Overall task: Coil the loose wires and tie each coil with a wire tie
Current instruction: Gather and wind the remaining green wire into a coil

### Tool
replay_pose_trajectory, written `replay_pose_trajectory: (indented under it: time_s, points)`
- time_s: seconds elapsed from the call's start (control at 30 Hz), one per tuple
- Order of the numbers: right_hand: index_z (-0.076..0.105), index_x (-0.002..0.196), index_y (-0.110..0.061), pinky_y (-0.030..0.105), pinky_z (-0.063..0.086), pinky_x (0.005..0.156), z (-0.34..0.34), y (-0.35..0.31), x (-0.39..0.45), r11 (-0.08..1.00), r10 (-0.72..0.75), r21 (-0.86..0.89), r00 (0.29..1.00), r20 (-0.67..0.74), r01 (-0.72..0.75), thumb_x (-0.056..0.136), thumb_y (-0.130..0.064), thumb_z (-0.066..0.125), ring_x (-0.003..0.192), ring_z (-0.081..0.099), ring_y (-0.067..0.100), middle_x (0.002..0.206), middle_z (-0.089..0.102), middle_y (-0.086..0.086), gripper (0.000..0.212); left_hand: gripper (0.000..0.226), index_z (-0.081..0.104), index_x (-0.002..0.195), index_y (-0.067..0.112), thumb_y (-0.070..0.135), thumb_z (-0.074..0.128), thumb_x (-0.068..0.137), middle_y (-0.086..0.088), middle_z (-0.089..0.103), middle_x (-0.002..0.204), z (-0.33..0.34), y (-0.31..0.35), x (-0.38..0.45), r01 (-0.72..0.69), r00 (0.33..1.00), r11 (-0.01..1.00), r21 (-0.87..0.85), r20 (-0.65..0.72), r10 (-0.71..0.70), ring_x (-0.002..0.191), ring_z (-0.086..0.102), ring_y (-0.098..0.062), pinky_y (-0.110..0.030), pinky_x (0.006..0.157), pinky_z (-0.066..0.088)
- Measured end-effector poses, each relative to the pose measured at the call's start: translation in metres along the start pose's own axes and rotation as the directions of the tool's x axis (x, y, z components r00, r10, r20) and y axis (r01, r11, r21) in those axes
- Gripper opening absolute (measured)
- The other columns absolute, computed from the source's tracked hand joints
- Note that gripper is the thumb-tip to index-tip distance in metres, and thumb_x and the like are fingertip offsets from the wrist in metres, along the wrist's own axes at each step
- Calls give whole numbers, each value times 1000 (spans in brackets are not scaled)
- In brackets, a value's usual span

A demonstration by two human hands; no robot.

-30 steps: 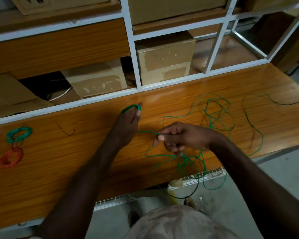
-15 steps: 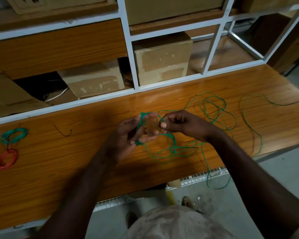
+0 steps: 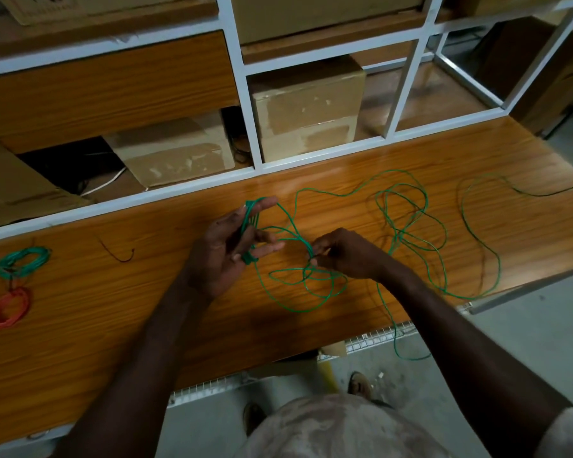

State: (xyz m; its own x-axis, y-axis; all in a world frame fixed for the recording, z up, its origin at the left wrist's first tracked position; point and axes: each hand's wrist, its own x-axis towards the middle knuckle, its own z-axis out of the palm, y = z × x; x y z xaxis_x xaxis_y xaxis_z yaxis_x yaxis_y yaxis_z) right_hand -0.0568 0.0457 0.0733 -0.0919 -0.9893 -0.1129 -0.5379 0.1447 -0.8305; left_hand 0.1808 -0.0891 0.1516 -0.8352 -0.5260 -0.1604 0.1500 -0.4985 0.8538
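A long green wire lies in loose loops across the wooden shelf, one loop hanging over the front edge. My left hand holds a few turns of this wire wound around its spread fingers. My right hand pinches the same wire just to the right, with tangled loops below it. A coiled green wire and a coiled red wire lie at the far left. A short dark wire tie rests on the shelf between them and my left hand.
White metal shelf frame rises behind the work surface. Cardboard boxes sit in the compartments behind it. Below the front edge are a wire mesh rack, the grey floor and my feet.
My left hand turned palm-up with wire wound on its fingers. My right hand came up to it, then drew right and down with the wire; the loose loops shifted left.
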Motion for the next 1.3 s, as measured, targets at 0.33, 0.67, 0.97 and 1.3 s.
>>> replay_pose_trajectory:
  time_s: [0.33,0.67,0.97,1.3]
  points:
    - [67,96,-9,39,62,74,-26,23,-29,654,400,751,883,-245,-88,101,-10,69,74,75,27,88,74,18,6,50,46,159,7,30,35,116,6,38,41,-77,-6,-10,-60,977,976,-208,-213,15,62,65,-5,-71,112,44]
    - [53,90,-16,22,54,55,-25,30,-35,429,546,903,805,-232,-31,111,-16,54,61,69,15,87,76,18,22,48,49,157,6,24,37,114,3,35,41,-97,-54,0,57,928,979,-194,-352,-123,57,63,-10,-71,114,40]
    - [63,105,-2,30,61,70,-18,15,-23,768,346,626,910,-227,-136,105,-6,65,70,73,23,83,73,19,4,47,55,148,6,26,35,111,5,33,45,-79,-91,-9,202,939,974,-98,-262,-221,57,53,-10,-70,120,33]
    - [62,144,-1,17,57,73,14,10,30,997,69,31,996,-57,-67,101,14,46,70,72,5,117,71,27,49,45,64,143,5,28,42,112,0,33,49,-61,-98,-44,223,966,963,151,-166,-198,58,49,-18,-70,119,37]
